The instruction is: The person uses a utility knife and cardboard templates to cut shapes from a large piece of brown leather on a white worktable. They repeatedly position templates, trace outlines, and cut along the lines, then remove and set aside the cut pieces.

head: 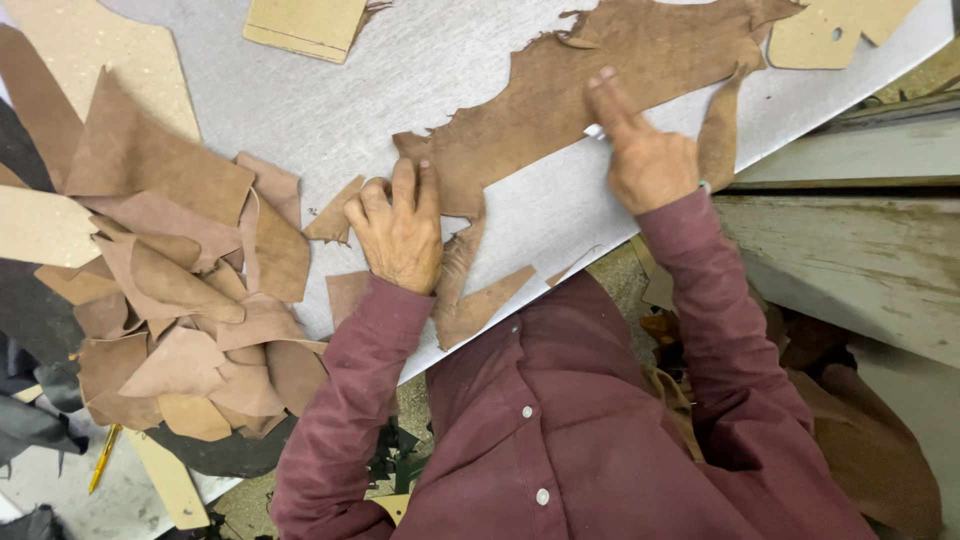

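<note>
While two hands (520, 190) press, one hide (600, 80) lies.

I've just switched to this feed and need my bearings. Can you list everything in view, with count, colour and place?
Large leather hide: one, brown, ragged edges, spread across the table's upper middle, under both hands.
Leather offcuts pile: many, tan to brown, heaped at the table's left.
Small scraps: a few, brown, at the near table edge by the left hand.
Cardboard templates: several, beige, along the top edge and far left.
Table: one, grey, runs diagonally.
Pencil: one, yellow, lower left.
Dark material: black-grey, far left edge.
Wooden bench: worn, pale, at right.
Left hand: flat on the hide's lower edge.
Right hand: fingers pressing the hide; whether it holds a tool is unclear.
Sleeves and shirt: maroon.
</note>
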